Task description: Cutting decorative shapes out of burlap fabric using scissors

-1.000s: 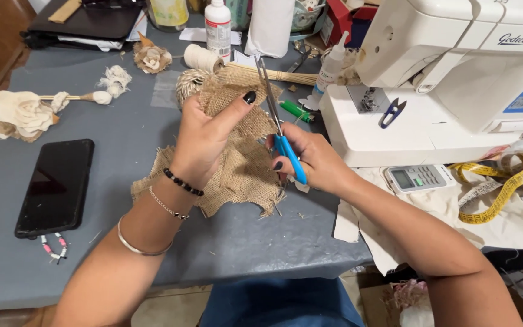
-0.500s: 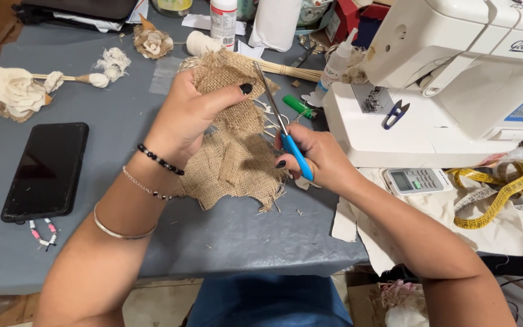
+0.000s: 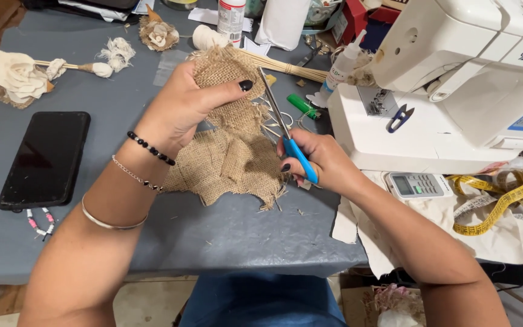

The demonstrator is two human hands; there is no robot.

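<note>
My left hand [image 3: 180,109] grips a piece of brown burlap [image 3: 228,151], pinching its upper part between thumb and fingers and lifting it off the grey table [image 3: 213,236]. The burlap's lower part hangs down and rests on the table. My right hand [image 3: 319,160] holds blue-handled scissors [image 3: 286,130], with the blades pointing up along the burlap's right edge. The blades look nearly closed.
A black phone [image 3: 46,158] with a bead charm lies at left. Fabric flowers [image 3: 10,72] sit at the far left and back. A white sewing machine [image 3: 455,79] stands at right, with a calculator [image 3: 416,184], a yellow tape measure [image 3: 497,206] and cream cloth beside it. A glue bottle [image 3: 231,18] and wooden sticks are behind.
My left hand has lifted the burlap higher and bunched it in the fist. The scissors in my right hand have stayed at the cloth's right edge, blades closing.
</note>
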